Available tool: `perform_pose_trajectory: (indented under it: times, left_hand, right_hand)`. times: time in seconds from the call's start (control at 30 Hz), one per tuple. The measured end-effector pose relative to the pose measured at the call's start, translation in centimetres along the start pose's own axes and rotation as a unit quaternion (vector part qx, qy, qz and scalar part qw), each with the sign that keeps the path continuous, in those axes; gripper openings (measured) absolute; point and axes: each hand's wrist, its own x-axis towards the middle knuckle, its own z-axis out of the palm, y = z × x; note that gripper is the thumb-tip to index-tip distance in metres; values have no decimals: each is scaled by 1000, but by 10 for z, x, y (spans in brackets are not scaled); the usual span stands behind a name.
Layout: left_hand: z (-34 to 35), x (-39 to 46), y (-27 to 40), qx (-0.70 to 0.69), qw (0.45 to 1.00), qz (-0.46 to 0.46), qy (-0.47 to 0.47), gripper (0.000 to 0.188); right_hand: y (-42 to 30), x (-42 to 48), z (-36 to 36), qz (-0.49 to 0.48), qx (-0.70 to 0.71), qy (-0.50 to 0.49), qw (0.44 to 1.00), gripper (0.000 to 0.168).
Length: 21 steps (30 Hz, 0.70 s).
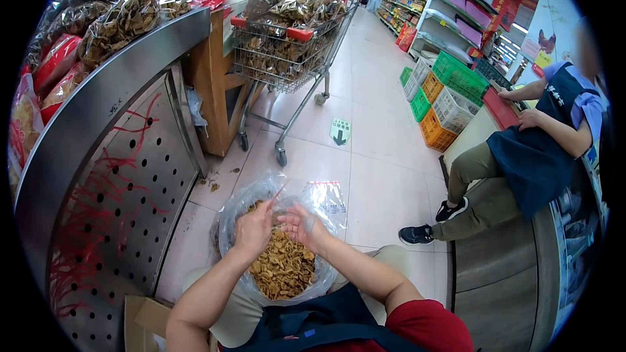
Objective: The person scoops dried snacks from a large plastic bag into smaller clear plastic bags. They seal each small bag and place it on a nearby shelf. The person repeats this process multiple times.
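Before me a large clear plastic bag (230, 244) stands open between my knees. Brown dried pieces (283, 264), apparently a dried food, fill its lower part. My left hand (253, 229) is over the far left side of the opening, with a thin red strip (277, 192) pinched at its fingertips. Just to its right is my right hand (304, 227), palm turned up and fingers apart and slightly curled, with nothing plain in it. A clear printed plastic bag (326, 200) spreads beyond my right hand. The bag's far rim is partly hidden behind both hands.
A shopping cart (288, 49) loaded with bagged dried goods stands ahead. At left, a metal counter (132, 63) carries filled bags, and red strips (83, 215) hang along its perforated panel. A cardboard box (146, 322) sits below. Stacked crates (447, 102) and an aproned person (538, 146) are at right.
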Motion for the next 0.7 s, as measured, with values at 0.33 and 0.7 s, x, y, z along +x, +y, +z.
perform_pose_trajectory:
  times: [0.33, 0.7]
  left_hand:
    - [16, -18, -11, -35, 994, 33, -94, 31]
    - [28, -22, -12, 56, 992, 46, -106, 29]
  right_hand:
    - [87, -5, 7, -96, -47, -11, 994, 41]
    - [112, 28, -3, -119, -30, 66, 990, 14]
